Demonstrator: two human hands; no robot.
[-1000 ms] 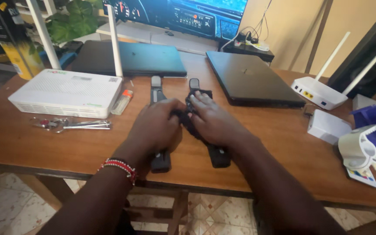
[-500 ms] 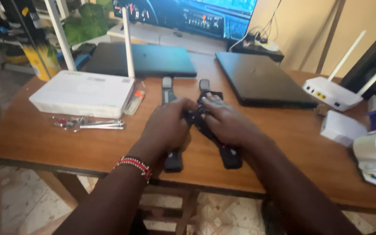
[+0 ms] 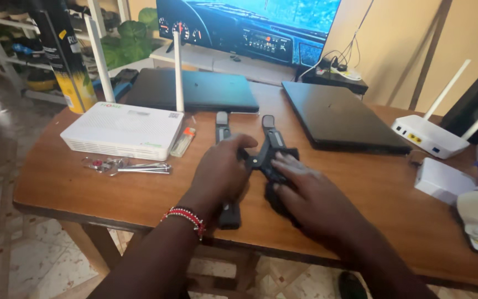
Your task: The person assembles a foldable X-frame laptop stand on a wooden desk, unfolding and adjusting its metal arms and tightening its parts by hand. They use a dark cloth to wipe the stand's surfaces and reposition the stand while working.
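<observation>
A black remote control (image 3: 272, 149) sits at the middle of the desk (image 3: 84, 188), lifted at an angle between both hands. A second black remote control (image 3: 225, 166) lies flat just beside it, under the left hand, its ends showing above and below that hand. The left hand (image 3: 219, 177), with a red beaded bracelet (image 3: 186, 217) on its wrist, is curled with its fingers closed around the side of the angled remote. The right hand (image 3: 311, 199) lies flatter, fingers partly spread, pressing on the lower part of the same remote; whether it grips it or only steadies it cannot be told. What looks like a dark cloth shows under the right hand, but it is too hidden to be sure.

The handling looks to be mid-way: one remote is in hand, the other lies untouched on the wood, and no part seems set aside.

Left of the left hand lie a small metal tool (image 3: 134, 166) and a lighter (image 3: 183, 141), with a white router (image 3: 120, 130) beyond them. Beyond the hands rest two closed dark laptops (image 3: 206, 91) (image 3: 338, 119). Right of the right hand are another white router (image 3: 427, 135) and a white box (image 3: 443, 180).
</observation>
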